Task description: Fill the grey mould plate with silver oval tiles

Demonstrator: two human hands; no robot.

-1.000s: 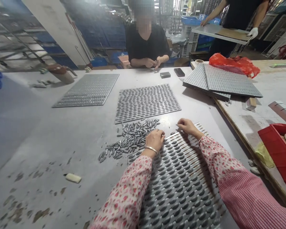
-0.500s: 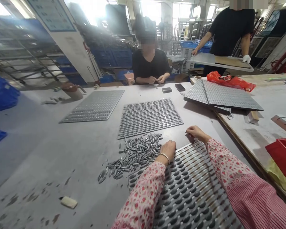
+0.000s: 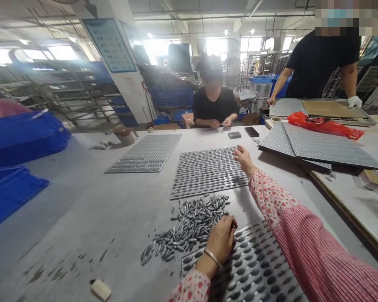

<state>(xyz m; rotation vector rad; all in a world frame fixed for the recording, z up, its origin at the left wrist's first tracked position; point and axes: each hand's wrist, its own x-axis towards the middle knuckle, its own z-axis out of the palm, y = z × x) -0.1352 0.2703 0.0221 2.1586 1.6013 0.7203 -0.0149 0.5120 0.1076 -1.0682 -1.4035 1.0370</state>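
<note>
My left hand [image 3: 221,240], with a bangle on the wrist, rests at the upper edge of the near panel [image 3: 252,268], which carries rows of dark oval pieces. Its fingers are curled together, and whatever is in them is hidden. Close by on its left lies a heap of loose grey oval pieces [image 3: 192,224]. My right hand [image 3: 244,159] is stretched forward over the right edge of the middle panel [image 3: 208,172], which is covered in similar ovals. Its fingers are bent and apart, with nothing visible between them.
Another patterned panel [image 3: 145,153] lies at the left, near a brown jug [image 3: 124,135]. Stacked panels [image 3: 330,147] and a red plastic bag [image 3: 324,125] are at the right. Blue bins [image 3: 22,138] stand far left. One person sits opposite; another holds a board [image 3: 283,108].
My right hand has moved from the near panel's far edge forward to the middle panel, its fingers parting. My left hand stays at the near panel's edge. The camera view has tilted up.
</note>
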